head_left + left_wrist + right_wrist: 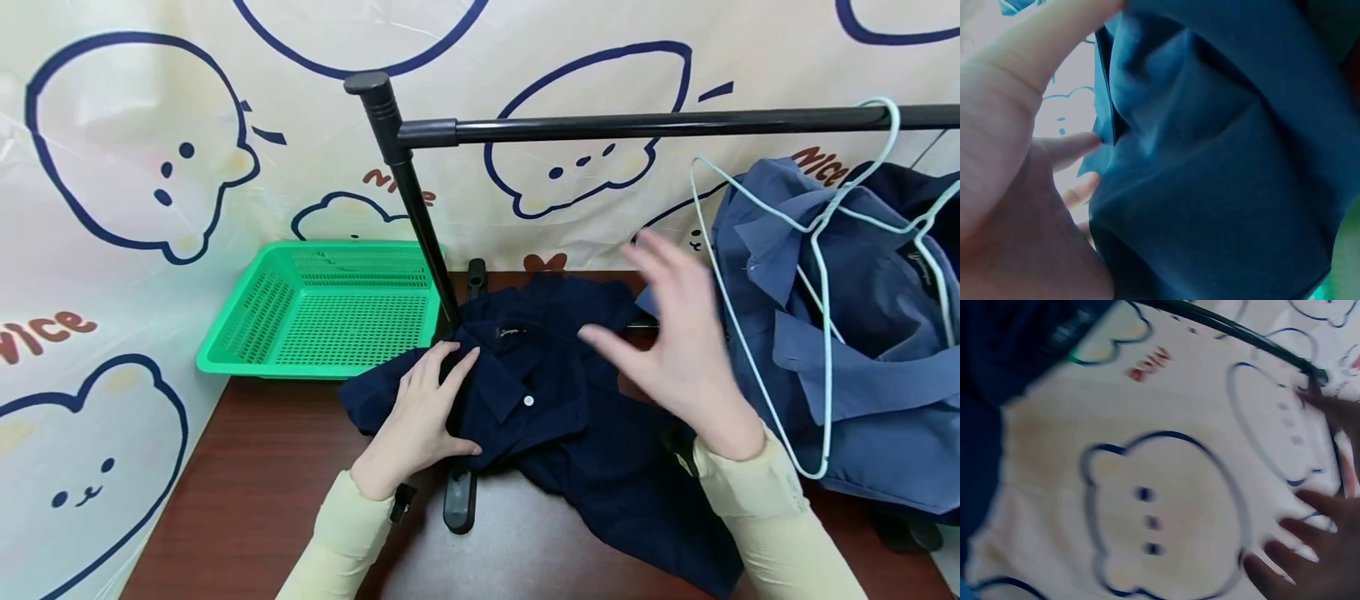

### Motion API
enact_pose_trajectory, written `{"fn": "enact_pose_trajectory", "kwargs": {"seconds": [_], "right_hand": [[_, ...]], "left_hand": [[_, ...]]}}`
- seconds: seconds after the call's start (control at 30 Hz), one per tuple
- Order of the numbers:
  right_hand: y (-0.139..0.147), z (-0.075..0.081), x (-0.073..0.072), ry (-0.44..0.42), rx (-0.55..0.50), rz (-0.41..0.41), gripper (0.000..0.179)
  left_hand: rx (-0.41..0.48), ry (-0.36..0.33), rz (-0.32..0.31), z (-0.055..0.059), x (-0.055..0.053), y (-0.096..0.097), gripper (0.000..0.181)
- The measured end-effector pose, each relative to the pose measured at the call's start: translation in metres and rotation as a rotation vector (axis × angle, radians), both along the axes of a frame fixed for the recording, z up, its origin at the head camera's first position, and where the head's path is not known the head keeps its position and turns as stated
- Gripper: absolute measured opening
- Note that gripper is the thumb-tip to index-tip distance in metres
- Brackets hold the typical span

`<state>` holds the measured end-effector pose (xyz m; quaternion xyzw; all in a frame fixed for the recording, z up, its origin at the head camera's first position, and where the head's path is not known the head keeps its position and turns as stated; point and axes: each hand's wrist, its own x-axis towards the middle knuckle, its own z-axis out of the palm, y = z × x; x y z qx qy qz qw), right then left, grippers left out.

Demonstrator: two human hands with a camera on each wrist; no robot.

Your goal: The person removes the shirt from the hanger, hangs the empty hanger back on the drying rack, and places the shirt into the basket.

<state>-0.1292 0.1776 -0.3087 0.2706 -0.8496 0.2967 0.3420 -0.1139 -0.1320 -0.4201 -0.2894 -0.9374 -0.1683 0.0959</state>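
Observation:
A navy short-sleeved shirt (495, 400) with a white button and a collar label lies rumpled on the table at the foot of a black rack post. My left hand (423, 408) rests on its left side with thumb and fingers spread; close up, the dark cloth (1210, 162) fills much of the left wrist view. Blurred, my right hand (678, 333) is held up to the right of the collar, fingers apart and nothing between them. The right wrist view shows its spread fingers (1310, 544) against the patterned backdrop.
A black rail (637, 125) crosses above the table. From it, at the right, hang blue shirts (862, 450) and pale hangers (825, 333) close to my right forearm. A green plastic basket (315, 367) stands behind and left of the navy shirt. Patterned sheeting covers the wall.

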Motion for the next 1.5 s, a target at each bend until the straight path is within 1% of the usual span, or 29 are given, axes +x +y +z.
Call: {"fn": "enact_pose_trajectory", "kwargs": {"seconds": [0.07,0.1,0.17,0.2,0.23,0.3,0.33,0.4,0.5,0.53,0.6,0.67,0.73,0.8,0.87,0.9,0.93,1.0,1.07,1.13,1.2,1.27,1.33,1.43,1.5], "right_hand": [[0.002,-0.023,-0.01,-0.242,0.139,0.092,0.097],[0.003,-0.036,-0.015,-0.366,0.193,0.124,0.105],[0.005,-0.061,-0.025,-0.598,0.3,0.157,0.119],[0.006,-0.072,-0.028,-0.699,0.331,0.168,0.123],[0.006,-0.084,-0.031,-0.783,0.357,0.179,0.127],[0.006,-0.104,-0.037,-0.892,0.39,0.206,0.13],[0.006,-0.112,-0.04,-0.924,0.401,0.215,0.131],[0.003,-0.125,-0.044,-0.963,0.407,0.233,0.132],[-0.001,-0.136,-0.051,-0.98,0.432,0.241,0.13],[-0.003,-0.138,-0.053,-0.975,0.44,0.256,0.128],[-0.005,-0.139,-0.057,-0.976,0.444,0.295,0.124],[-0.006,-0.139,-0.06,-0.995,0.435,0.336,0.116],[-0.008,-0.139,-0.061,-1.04,0.401,0.379,0.106],[-0.008,-0.14,-0.061,-1.106,0.35,0.409,0.095],[-0.009,-0.141,-0.06,-1.15,0.286,0.462,0.083],[-0.009,-0.142,-0.06,-1.146,0.257,0.49,0.075],[-0.009,-0.141,-0.059,-1.12,0.231,0.51,0.066],[-0.01,-0.136,-0.058,-1.034,0.179,0.516,0.051],[-0.012,-0.127,-0.056,-0.919,0.125,0.505,0.038],[-0.016,-0.112,-0.053,-0.817,0.054,0.49,0.03],[-0.024,-0.093,-0.045,-0.77,-0.038,0.526,0.026],[-0.034,-0.073,-0.034,-0.748,-0.149,0.61,0.024],[-0.046,-0.054,-0.022,-0.729,-0.243,0.696,0.025],[-0.061,-0.03,-0.007,-0.69,-0.346,0.813,0.028],[-0.072,-0.019,-0.001,-0.667,-0.394,0.892,0.029]], "left_hand": [[0.015,-0.015,0.001,-0.002,0.0,0.002,0.127],[0.029,-0.031,0.004,-0.004,0.001,0.002,0.128],[0.063,-0.093,0.013,-0.007,0.002,0.004,0.129],[0.08,-0.128,0.017,-0.01,0.003,0.005,0.128],[0.096,-0.167,0.023,-0.012,0.004,0.006,0.127],[0.107,-0.242,0.04,-0.016,0.005,0.007,0.125],[0.104,-0.273,0.048,-0.018,0.005,0.007,0.123],[0.086,-0.303,0.055,-0.02,0.005,0.007,0.12],[0.038,-0.313,0.082,-0.022,0.002,0.006,0.118],[0.029,-0.317,0.089,-0.022,0.001,0.005,0.117],[0.03,-0.33,0.099,-0.023,0.001,0.004,0.115],[0.053,-0.359,0.1,-0.023,0.0,0.004,0.112],[0.087,-0.385,0.094,-0.023,0.0,0.004,0.108],[0.116,-0.383,0.082,-0.023,0.0,0.004,0.103],[0.119,-0.372,0.081,-0.023,0.0,0.005,0.099],[0.117,-0.364,0.08,-0.023,0.0,0.005,0.098],[0.119,-0.351,0.078,-0.023,0.0,0.005,0.097],[0.121,-0.329,0.083,-0.023,-0.001,0.006,0.097],[0.141,-0.314,0.086,-0.022,-0.001,0.006,0.1],[0.187,-0.295,0.08,-0.022,-0.002,0.007,0.106],[0.246,-0.276,0.062,-0.021,-0.002,0.007,0.114],[0.333,-0.248,-0.003,-0.018,-0.004,0.007,0.119],[0.434,-0.216,-0.083,-0.013,-0.005,0.006,0.119],[0.575,-0.176,-0.221,-0.001,-0.003,0.005,0.11],[0.659,-0.167,-0.284,0.01,0.003,0.003,0.097]]}}
